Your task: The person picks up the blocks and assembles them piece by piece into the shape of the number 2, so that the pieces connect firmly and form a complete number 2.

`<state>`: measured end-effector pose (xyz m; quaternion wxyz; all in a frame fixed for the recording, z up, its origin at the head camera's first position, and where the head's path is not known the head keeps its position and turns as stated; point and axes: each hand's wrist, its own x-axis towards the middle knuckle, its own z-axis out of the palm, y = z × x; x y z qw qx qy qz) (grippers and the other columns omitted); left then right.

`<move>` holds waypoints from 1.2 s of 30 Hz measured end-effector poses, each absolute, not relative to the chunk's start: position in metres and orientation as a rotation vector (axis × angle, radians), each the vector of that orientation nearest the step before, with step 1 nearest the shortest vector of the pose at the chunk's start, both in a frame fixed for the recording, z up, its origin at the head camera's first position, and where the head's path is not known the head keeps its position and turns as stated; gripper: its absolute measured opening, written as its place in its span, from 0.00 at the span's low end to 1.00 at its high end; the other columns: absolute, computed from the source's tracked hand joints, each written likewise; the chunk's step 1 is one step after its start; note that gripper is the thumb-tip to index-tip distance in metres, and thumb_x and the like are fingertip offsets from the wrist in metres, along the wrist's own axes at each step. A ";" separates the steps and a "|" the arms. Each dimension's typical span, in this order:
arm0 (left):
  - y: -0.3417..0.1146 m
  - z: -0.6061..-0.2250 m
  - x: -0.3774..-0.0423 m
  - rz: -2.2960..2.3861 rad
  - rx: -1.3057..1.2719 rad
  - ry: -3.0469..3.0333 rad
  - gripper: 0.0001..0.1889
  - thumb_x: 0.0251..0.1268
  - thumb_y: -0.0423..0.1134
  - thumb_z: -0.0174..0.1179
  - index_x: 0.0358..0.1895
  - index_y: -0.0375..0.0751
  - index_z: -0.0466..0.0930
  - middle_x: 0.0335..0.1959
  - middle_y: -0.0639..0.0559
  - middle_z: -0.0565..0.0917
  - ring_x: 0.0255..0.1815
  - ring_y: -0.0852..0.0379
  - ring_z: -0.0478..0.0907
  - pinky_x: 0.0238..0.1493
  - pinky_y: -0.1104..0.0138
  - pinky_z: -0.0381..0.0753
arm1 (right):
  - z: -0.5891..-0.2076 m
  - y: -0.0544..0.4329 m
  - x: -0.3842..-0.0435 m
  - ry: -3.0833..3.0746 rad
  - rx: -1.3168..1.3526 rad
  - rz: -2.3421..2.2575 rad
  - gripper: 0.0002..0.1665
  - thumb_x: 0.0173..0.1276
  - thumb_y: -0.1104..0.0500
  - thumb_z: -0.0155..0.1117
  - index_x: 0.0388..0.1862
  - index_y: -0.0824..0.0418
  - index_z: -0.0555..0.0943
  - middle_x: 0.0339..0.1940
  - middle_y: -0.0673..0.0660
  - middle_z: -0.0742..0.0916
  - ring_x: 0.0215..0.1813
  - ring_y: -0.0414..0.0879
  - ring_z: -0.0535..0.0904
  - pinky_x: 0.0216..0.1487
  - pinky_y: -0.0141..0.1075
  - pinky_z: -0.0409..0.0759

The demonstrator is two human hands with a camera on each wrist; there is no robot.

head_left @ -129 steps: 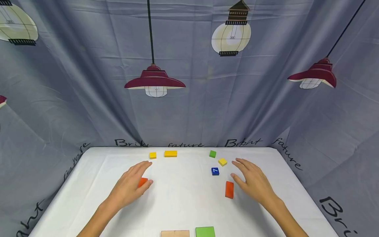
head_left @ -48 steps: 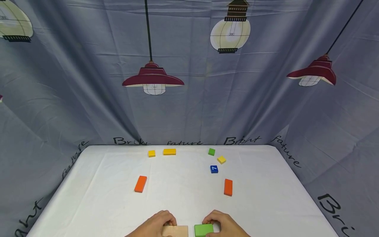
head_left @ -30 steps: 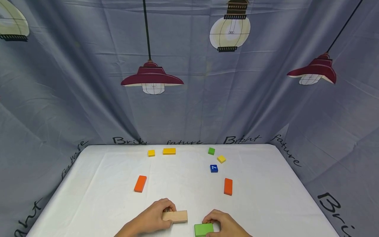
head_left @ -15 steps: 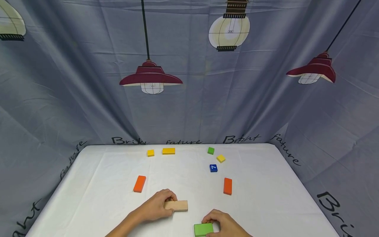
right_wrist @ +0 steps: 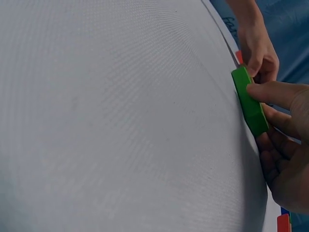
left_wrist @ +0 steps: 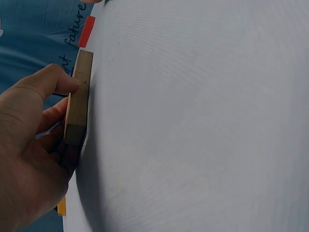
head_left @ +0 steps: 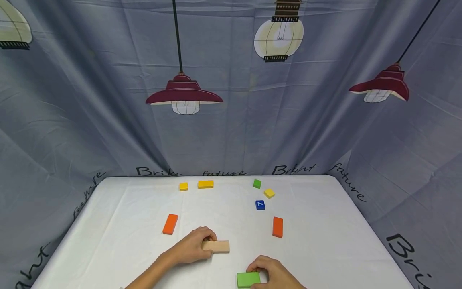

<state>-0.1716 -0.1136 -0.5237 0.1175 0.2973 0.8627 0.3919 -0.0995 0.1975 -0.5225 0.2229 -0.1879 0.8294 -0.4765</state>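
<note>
My left hand (head_left: 193, 245) pinches a plain wooden block (head_left: 219, 247) between thumb and fingers, near the middle of the white table. In the left wrist view the wooden block (left_wrist: 79, 99) shows its long side, with the thumb pressed on its near face. My right hand (head_left: 276, 275) grips a green block (head_left: 247, 279) at the table's near edge. The right wrist view has the green block (right_wrist: 249, 100) between thumb and fingers, the left hand (right_wrist: 259, 48) beyond it. Whether either block touches the cloth is hard to tell.
Orange blocks lie to the left (head_left: 170, 224) and right (head_left: 277, 227). Farther back are a blue cube (head_left: 260, 205), a tilted yellow cube (head_left: 269, 193), a small green cube (head_left: 257, 183), a yellow bar (head_left: 205, 184) and another yellow cube (head_left: 183, 186). A grey curtain (head_left: 231, 136) hangs behind.
Both hands came from above the table to the two near blocks and took hold of them. The left hand then carried the wooden block forward; the right hand stayed in place on the green block.
</note>
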 end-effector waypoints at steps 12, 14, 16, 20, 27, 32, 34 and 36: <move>-0.113 -0.524 -0.172 1.152 0.872 2.515 0.14 0.50 0.34 0.67 0.41 0.52 0.79 0.37 0.65 0.75 0.39 0.65 0.70 0.40 0.71 0.72 | -0.514 0.197 -0.108 2.448 -0.536 -1.233 0.16 0.56 0.55 0.78 0.43 0.48 0.85 0.41 0.38 0.82 0.41 0.36 0.75 0.48 0.30 0.78; -0.113 -0.524 -0.173 1.153 0.871 2.508 0.14 0.50 0.34 0.67 0.41 0.52 0.79 0.37 0.65 0.75 0.39 0.65 0.70 0.40 0.71 0.72 | -0.513 0.197 -0.110 2.479 -0.551 -1.230 0.16 0.56 0.54 0.79 0.43 0.47 0.85 0.41 0.38 0.82 0.41 0.35 0.75 0.48 0.30 0.78; -0.113 -0.524 -0.173 1.150 0.869 2.507 0.14 0.51 0.34 0.67 0.41 0.52 0.79 0.37 0.65 0.75 0.40 0.65 0.70 0.40 0.71 0.72 | -0.512 0.196 -0.113 2.515 -0.585 -1.230 0.16 0.57 0.54 0.79 0.43 0.48 0.85 0.41 0.38 0.82 0.42 0.35 0.75 0.48 0.31 0.78; -0.113 -0.523 -0.173 1.141 0.863 2.512 0.14 0.51 0.34 0.67 0.41 0.53 0.79 0.37 0.66 0.74 0.40 0.65 0.70 0.40 0.71 0.72 | -0.509 0.195 -0.121 2.560 -0.593 -1.228 0.16 0.57 0.55 0.78 0.44 0.48 0.85 0.41 0.38 0.82 0.43 0.36 0.76 0.50 0.33 0.78; -0.113 -0.525 -0.173 1.150 0.863 2.507 0.14 0.51 0.34 0.67 0.41 0.52 0.79 0.36 0.65 0.74 0.39 0.65 0.70 0.39 0.71 0.72 | -0.507 0.190 -0.135 2.608 -0.577 -1.233 0.16 0.58 0.58 0.78 0.46 0.51 0.85 0.42 0.39 0.82 0.45 0.38 0.77 0.52 0.36 0.79; -0.114 -0.524 -0.173 1.150 0.872 2.509 0.14 0.51 0.34 0.67 0.41 0.52 0.79 0.36 0.65 0.74 0.39 0.65 0.70 0.39 0.71 0.72 | -0.508 0.185 -0.142 2.618 -0.581 -1.252 0.16 0.58 0.58 0.78 0.46 0.51 0.85 0.43 0.40 0.83 0.45 0.39 0.77 0.52 0.37 0.79; -0.114 -0.523 -0.173 1.153 0.880 2.511 0.14 0.51 0.34 0.67 0.41 0.52 0.79 0.36 0.65 0.74 0.39 0.65 0.69 0.39 0.71 0.72 | -0.510 0.183 -0.145 2.616 -0.586 -1.253 0.16 0.59 0.57 0.78 0.45 0.50 0.85 0.43 0.40 0.83 0.45 0.39 0.77 0.51 0.36 0.79; -0.113 -0.523 -0.173 1.159 0.890 2.513 0.14 0.50 0.33 0.67 0.41 0.52 0.79 0.36 0.65 0.74 0.38 0.65 0.69 0.38 0.72 0.72 | -0.512 0.181 -0.147 2.619 -0.595 -1.246 0.16 0.59 0.57 0.77 0.46 0.50 0.85 0.43 0.40 0.83 0.45 0.38 0.77 0.51 0.36 0.79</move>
